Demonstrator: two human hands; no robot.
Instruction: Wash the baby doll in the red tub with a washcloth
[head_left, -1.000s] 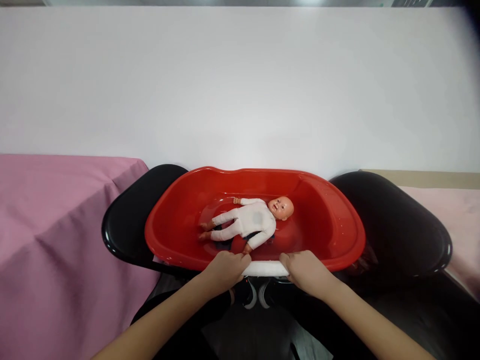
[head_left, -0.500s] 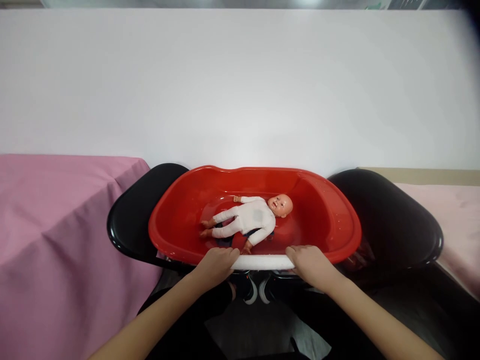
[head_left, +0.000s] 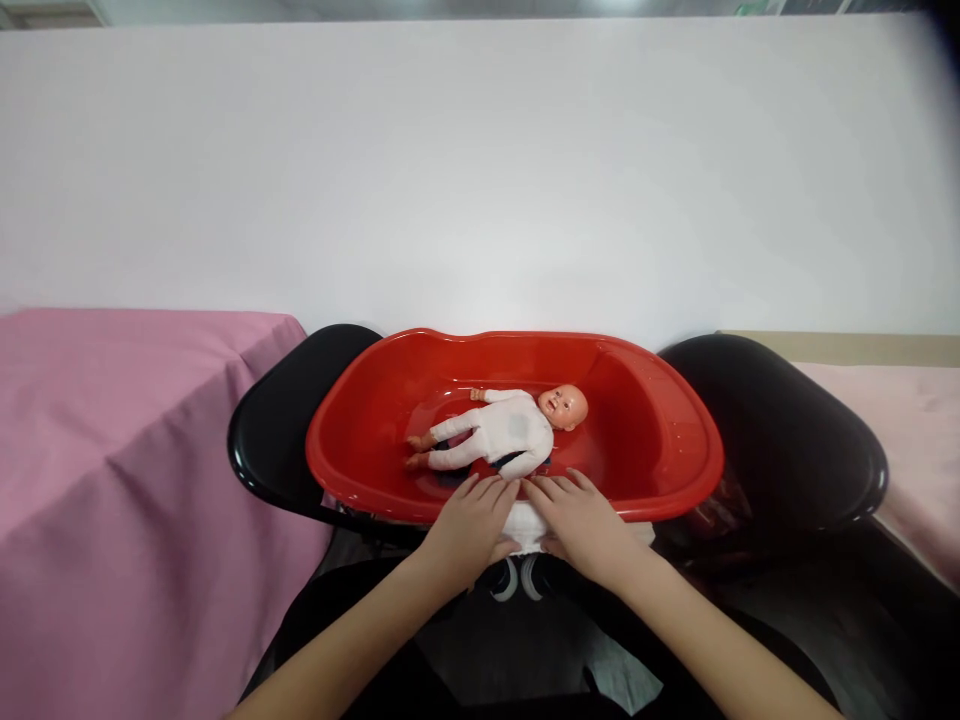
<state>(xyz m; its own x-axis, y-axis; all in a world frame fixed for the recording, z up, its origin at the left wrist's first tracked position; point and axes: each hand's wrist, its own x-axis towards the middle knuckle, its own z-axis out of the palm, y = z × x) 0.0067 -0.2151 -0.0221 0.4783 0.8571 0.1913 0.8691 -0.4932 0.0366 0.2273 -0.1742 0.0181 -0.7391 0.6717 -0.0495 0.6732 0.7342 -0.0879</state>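
Both hands spread over the near rim of a red tub (head_left: 630,425). The left hand (head_left: 466,528) is open, its fingers extended and its thumb apart, resting on a white cloth (head_left: 524,520); the right hand (head_left: 583,528) mirrors it on the same cloth, equally unclenched. The cloth lies at the rim, partly covered by the 2 hands. A doll (head_left: 519,428) lies face up inside the tub, its near arm just beside the fingertips.

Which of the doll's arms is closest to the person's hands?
The near arm of the doll, its sleeve ending by the left hand. The far arm lies toward the far side of the red tub.
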